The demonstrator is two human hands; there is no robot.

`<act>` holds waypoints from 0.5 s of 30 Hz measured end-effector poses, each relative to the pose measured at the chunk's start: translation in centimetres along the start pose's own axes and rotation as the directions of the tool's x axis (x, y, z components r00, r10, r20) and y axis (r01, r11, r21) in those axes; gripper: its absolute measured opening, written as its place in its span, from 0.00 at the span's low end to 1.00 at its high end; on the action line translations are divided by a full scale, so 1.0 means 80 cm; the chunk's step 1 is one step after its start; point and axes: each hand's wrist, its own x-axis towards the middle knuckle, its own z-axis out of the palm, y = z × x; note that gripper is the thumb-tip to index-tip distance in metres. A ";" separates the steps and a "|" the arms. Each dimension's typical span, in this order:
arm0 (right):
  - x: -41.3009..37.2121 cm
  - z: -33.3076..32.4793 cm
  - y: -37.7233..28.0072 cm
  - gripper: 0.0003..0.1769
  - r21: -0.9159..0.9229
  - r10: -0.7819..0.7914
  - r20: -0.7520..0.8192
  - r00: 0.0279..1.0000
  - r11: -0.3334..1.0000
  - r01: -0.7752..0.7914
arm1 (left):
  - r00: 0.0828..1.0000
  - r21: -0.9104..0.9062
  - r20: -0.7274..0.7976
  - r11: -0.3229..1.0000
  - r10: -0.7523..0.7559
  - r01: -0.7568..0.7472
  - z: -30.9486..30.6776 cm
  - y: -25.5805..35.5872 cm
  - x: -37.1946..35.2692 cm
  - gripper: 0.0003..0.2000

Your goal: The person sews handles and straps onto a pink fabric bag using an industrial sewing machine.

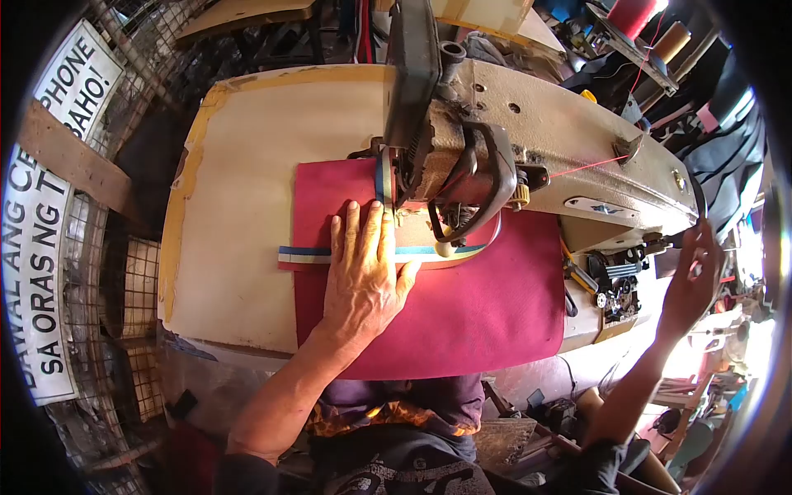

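My left hand (pixel 363 268) lies flat with its fingers stretched out on a dark red fabric panel (pixel 487 318). Under and beside the fingers runs a striped trim band (pixel 309 256) in blue, cream and red. It crosses the panel, curves near the needle area and goes up along the panel's edge. The sewing machine (pixel 569 132) stands over the panel, its presser foot and needle mostly hidden behind the head and a dark guard (pixel 487 181). At the right, my right hand (pixel 695 268) has its fingers curled at the rim of the machine's handwheel (pixel 700 191).
A pale machine table (pixel 239 190) with taped edges spreads to the left. Beside the machine's base lie a yellow-handled screwdriver (pixel 582 274) and metal parts (pixel 620 289). Thread spools (pixel 631 16) stand at upper right. Wire mesh with white signs (pixel 41 280) lines the left.
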 end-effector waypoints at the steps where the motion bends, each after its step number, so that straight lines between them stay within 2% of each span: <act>1: 0.034 0.005 0.012 0.19 -0.012 -0.031 0.018 0.999 0.999 0.032 | 1.000 -0.002 0.000 1.000 0.003 -0.003 0.002 -0.001 -0.001 0.34; 3: 0.105 0.026 0.048 0.19 -0.018 -0.070 0.062 0.996 0.997 0.071 | 1.000 0.000 -0.003 1.000 0.007 -0.007 0.002 -0.001 0.000 0.34; 5: 0.173 0.061 0.097 0.18 -0.231 -0.295 0.053 0.954 0.926 0.300 | 1.000 0.011 -0.003 1.000 0.003 -0.003 0.003 -0.001 0.000 0.34; 7: 0.221 0.109 0.190 0.18 -0.221 -0.365 0.223 0.904 0.884 0.412 | 1.000 0.040 0.002 0.999 -0.002 0.001 0.003 -0.002 0.001 0.35; 9: 0.226 0.123 0.239 0.18 -0.159 -0.182 0.454 0.872 0.946 0.281 | 1.000 0.039 0.008 0.999 -0.002 0.002 0.001 0.000 -0.001 0.35; 10: 0.223 0.116 0.241 0.18 -0.143 0.021 0.589 0.808 0.987 0.079 | 1.000 0.026 0.004 1.000 -0.003 0.003 -0.001 0.001 -0.001 0.34; 12: 0.179 0.101 0.237 0.19 0.112 0.158 0.499 0.852 0.963 -0.245 | 1.000 0.024 -0.001 1.000 -0.013 0.013 0.000 0.001 0.002 0.32; 13: 0.113 0.101 0.250 0.20 0.035 0.152 0.299 0.942 0.985 -0.170 | 1.000 0.027 0.005 1.000 -0.016 0.015 0.000 0.001 0.004 0.33; 14: 0.047 0.101 0.265 0.20 -0.067 0.139 0.086 0.987 0.989 -0.133 | 1.000 0.027 0.008 0.999 -0.026 0.025 0.000 0.001 0.005 0.33; 15: -0.020 0.124 0.306 0.21 -0.533 0.023 -0.040 0.999 0.845 -0.041 | 0.999 0.026 0.016 0.999 -0.035 0.035 -0.001 0.002 0.004 0.33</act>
